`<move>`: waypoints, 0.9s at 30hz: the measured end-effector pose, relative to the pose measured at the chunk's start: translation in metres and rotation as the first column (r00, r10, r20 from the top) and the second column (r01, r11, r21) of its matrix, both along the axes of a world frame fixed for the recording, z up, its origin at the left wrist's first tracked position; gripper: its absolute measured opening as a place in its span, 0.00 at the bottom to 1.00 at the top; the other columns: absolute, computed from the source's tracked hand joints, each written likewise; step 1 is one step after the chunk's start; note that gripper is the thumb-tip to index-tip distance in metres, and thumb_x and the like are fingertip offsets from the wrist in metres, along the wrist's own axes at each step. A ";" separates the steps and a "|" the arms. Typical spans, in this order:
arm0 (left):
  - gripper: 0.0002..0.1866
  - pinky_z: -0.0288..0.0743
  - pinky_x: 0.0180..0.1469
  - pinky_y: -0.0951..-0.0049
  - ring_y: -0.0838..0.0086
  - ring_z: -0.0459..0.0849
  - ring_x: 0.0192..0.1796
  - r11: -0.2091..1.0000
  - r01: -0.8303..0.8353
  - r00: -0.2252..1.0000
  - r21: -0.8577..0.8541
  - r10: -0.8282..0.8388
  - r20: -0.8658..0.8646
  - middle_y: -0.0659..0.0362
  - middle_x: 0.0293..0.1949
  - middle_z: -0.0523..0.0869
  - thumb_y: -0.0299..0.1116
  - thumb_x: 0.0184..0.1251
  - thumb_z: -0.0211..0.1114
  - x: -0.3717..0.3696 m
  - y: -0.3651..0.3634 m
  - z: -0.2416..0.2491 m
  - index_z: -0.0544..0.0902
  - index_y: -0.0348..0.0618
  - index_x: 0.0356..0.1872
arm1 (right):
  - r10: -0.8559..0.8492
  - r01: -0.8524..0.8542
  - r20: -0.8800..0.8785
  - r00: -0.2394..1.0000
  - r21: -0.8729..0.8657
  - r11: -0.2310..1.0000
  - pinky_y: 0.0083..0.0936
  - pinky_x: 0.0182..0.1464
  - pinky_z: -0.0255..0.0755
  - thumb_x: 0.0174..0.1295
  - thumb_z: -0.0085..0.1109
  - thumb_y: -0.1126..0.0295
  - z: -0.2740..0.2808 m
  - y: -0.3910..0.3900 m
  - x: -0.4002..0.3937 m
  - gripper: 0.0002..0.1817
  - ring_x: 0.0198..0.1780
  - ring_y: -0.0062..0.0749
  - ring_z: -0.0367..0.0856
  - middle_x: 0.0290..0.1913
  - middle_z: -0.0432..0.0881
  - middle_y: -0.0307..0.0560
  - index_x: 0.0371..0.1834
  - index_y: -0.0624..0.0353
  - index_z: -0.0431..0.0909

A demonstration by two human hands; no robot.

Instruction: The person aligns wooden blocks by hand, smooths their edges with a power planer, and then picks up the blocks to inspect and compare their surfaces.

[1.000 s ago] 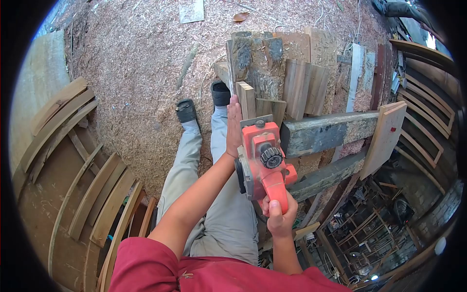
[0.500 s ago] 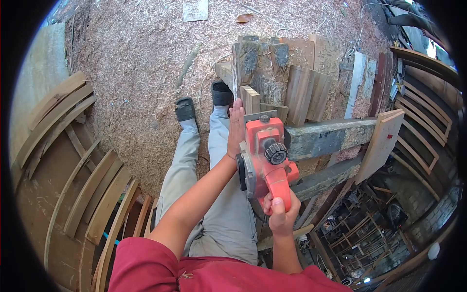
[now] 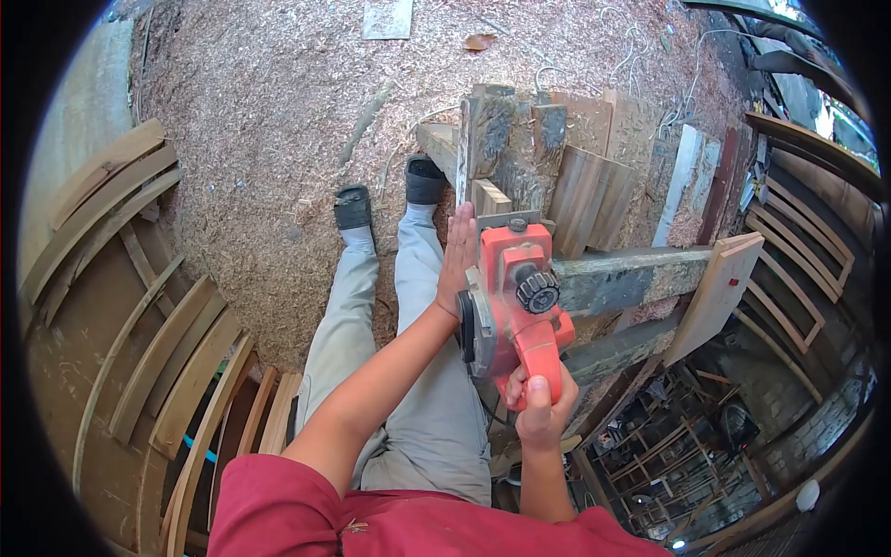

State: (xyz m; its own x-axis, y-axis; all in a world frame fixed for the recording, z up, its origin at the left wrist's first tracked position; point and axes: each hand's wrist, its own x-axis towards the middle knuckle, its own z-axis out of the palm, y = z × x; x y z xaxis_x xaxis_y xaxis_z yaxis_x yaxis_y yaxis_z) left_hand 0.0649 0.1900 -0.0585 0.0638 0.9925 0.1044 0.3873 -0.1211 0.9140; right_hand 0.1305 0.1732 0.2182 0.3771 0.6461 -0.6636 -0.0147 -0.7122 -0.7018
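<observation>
A red electric hand planer (image 3: 522, 297) with a black knob sits over a length of wood (image 3: 490, 197), whose light end shows ahead of the planer's front plate. My right hand (image 3: 541, 413) is wrapped round the planer's rear handle, thumb on top. With fingers stretched out straight, my left hand (image 3: 455, 255) lies along the left side of the wood, close to the planer's front and black side part. The planer hides most of the wood beneath it.
Dark bench beams (image 3: 631, 278) run right to an upright board (image 3: 719, 292). Behind stand worn wooden blocks (image 3: 492, 135) and leaning planks (image 3: 589, 200). Curved wooden pieces (image 3: 195, 381) are stacked at left, and curved frames (image 3: 798, 251) at right. Shavings (image 3: 260, 139) cover the ground. A person's legs (image 3: 789, 65) show at top right.
The view has shifted slightly, so the bench appears lower. The planer, with my right hand on its handle, has edged forward along the wood. My left hand remains flat at the side.
</observation>
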 end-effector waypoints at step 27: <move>0.43 0.49 0.89 0.40 0.40 0.55 0.89 0.999 0.013 0.999 -0.037 -0.012 0.040 0.36 0.87 0.55 0.40 0.79 0.60 -0.001 -0.008 -0.008 0.52 0.34 0.88 | 0.005 -0.005 0.012 1.000 0.009 1.000 0.23 0.28 0.67 0.71 0.59 0.55 -0.002 0.030 -0.004 0.20 0.25 0.21 0.73 0.26 0.76 0.39 0.35 0.65 0.78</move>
State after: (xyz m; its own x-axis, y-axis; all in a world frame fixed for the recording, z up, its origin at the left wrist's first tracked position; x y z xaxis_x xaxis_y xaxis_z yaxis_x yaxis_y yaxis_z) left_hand 0.0642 0.1821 -0.0666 0.0729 0.9949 0.0697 0.3488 -0.0909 0.9328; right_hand 0.1263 0.2031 0.2158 0.3821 0.6536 -0.6533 -0.0027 -0.7061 -0.7081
